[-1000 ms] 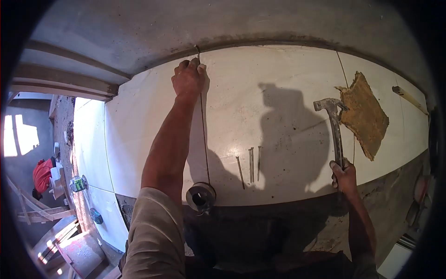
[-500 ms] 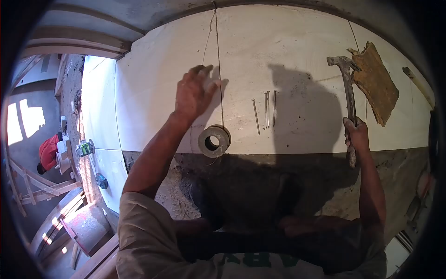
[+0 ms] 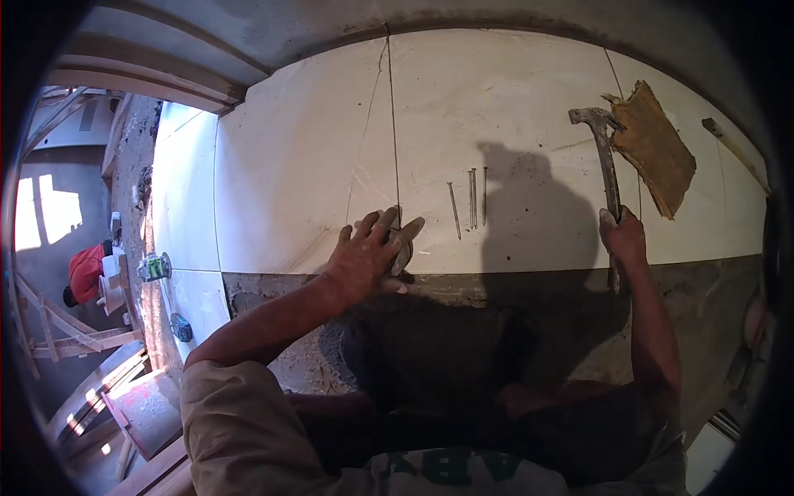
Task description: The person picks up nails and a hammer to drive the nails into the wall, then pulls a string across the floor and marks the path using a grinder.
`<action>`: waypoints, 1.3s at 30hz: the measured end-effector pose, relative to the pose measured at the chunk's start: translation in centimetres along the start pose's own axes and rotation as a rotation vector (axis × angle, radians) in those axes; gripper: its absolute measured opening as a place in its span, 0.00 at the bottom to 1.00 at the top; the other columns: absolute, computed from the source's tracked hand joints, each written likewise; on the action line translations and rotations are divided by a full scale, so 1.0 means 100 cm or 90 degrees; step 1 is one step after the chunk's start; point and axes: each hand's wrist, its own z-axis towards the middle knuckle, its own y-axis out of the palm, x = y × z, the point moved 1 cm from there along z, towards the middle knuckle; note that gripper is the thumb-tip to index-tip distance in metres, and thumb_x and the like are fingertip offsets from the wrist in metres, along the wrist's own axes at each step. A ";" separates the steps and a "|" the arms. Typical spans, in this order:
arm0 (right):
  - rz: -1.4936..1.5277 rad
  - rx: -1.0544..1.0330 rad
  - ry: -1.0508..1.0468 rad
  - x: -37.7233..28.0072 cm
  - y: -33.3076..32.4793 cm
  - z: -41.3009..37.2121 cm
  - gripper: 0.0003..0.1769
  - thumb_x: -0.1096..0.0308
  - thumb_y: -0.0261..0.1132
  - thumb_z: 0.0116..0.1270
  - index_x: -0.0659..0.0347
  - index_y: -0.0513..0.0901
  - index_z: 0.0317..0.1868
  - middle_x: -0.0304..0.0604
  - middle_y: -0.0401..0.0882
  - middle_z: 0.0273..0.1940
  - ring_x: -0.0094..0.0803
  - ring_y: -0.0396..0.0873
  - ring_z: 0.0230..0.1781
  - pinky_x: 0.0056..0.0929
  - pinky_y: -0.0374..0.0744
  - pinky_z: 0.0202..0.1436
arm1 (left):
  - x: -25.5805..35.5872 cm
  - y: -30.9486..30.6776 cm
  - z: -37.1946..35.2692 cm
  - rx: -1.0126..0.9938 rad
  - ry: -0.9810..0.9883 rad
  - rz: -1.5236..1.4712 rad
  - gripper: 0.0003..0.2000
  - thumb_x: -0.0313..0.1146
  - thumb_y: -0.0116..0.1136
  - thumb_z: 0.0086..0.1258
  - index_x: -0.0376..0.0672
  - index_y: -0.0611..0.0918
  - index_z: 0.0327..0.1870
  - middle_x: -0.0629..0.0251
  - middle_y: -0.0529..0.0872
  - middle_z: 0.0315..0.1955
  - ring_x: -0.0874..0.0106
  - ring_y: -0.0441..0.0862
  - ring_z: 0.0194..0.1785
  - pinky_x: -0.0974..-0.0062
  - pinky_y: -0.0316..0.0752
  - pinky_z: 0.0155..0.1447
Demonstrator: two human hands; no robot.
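My left hand (image 3: 364, 256) is over a thick grey ring-shaped roll (image 3: 403, 252) at the near edge of the white tiles (image 3: 298, 165). Its fingers reach across the roll's far side and the thumb shows on the near side; much of the roll is hidden beneath. In my right hand (image 3: 624, 238) is a claw hammer (image 3: 605, 157), gripped by the handle, its head pointing away from me. Several long nails (image 3: 472, 198) lie on the tile between my hands. Just beyond the hammer's claw is a rough brown board piece (image 3: 655, 149).
Bare rough ground (image 3: 562, 306) borders the tiles on my side. A wooden strip (image 3: 734, 153) lies far right. Off to the left are a green device (image 3: 155, 266), a dark blue object (image 3: 180, 327), a bucket (image 3: 147, 413), timber (image 3: 83, 341) and a person in red (image 3: 86, 273).
My left hand has come down toward me from the tile joint and closed over the grey roll. The right hand still grips the hammer, and the whole view has shifted slightly.
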 end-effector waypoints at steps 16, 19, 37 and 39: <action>-0.163 0.150 -0.138 0.010 -0.002 -0.008 0.24 0.54 0.64 0.65 0.66 0.76 0.52 0.60 0.80 0.43 0.57 0.80 0.46 0.48 0.77 0.51 | 0.031 -0.030 0.000 0.006 -0.031 -0.271 0.46 0.56 0.69 0.55 0.44 0.59 0.71 0.44 0.68 0.59 0.45 0.76 0.55 0.53 0.74 0.60; -0.172 0.117 -0.108 0.007 -0.005 -0.011 0.25 0.54 0.63 0.65 0.66 0.75 0.53 0.60 0.79 0.45 0.56 0.79 0.48 0.47 0.76 0.52 | 0.038 -0.040 -0.003 0.013 -0.021 -0.241 0.47 0.59 0.68 0.55 0.39 0.60 0.69 0.42 0.69 0.56 0.45 0.77 0.54 0.54 0.75 0.58; -0.184 -0.416 -0.474 -0.229 0.019 -0.076 0.28 0.45 0.56 0.69 0.68 0.81 0.42 0.61 0.82 0.40 0.54 0.81 0.45 0.46 0.76 0.51 | -0.002 -0.060 -0.071 -0.098 -0.002 -0.516 0.45 0.52 0.74 0.54 0.40 0.62 0.68 0.50 0.71 0.59 0.58 0.69 0.65 0.62 0.64 0.68; -0.150 -0.435 -0.485 -0.251 0.056 -0.080 0.32 0.42 0.54 0.69 0.69 0.82 0.39 0.63 0.82 0.39 0.55 0.81 0.45 0.47 0.76 0.52 | -0.006 -0.031 -0.075 -0.089 -0.065 -0.616 0.45 0.51 0.73 0.54 0.40 0.61 0.69 0.51 0.71 0.60 0.61 0.68 0.66 0.63 0.63 0.69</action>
